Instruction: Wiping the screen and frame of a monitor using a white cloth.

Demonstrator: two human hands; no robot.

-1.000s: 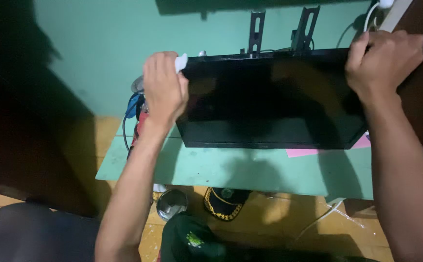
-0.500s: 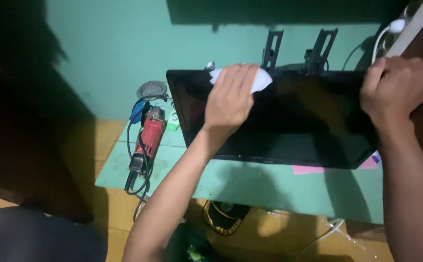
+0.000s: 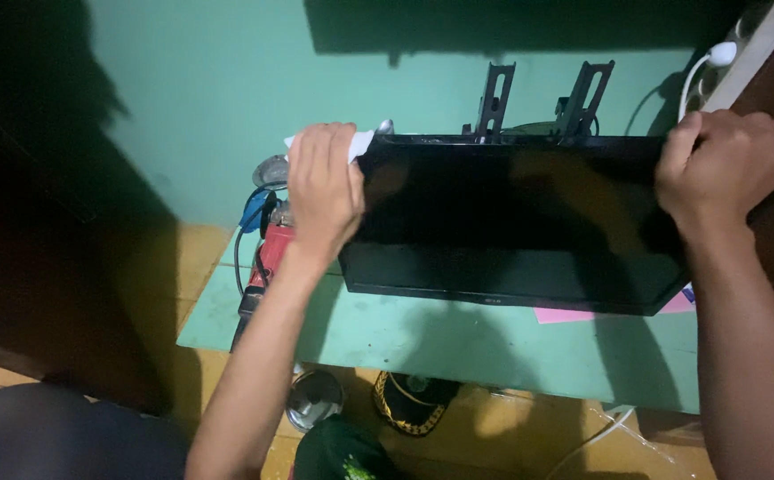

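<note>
A black flat screen [image 3: 511, 222] stands tilted on a green table [image 3: 458, 333] against a green wall. My left hand [image 3: 323, 191] presses a white cloth [image 3: 358, 142] on the screen's top left corner. My right hand [image 3: 725, 169] grips the screen's top right corner. Two black wall-mount brackets [image 3: 538, 98] rise behind the screen's top edge.
A red angle grinder [image 3: 267, 253] with a blue and black cable lies on the table's left end, partly behind my left arm. A pink sheet [image 3: 582, 313] shows under the screen. On the floor below sit a metal bowl [image 3: 313, 400] and a dark cap [image 3: 414, 396]. A white cable [image 3: 702, 67] hangs at top right.
My left hand with the cloth has slid left along the screen's top edge, from the middle back to the left corner. My right hand has stayed on the right corner.
</note>
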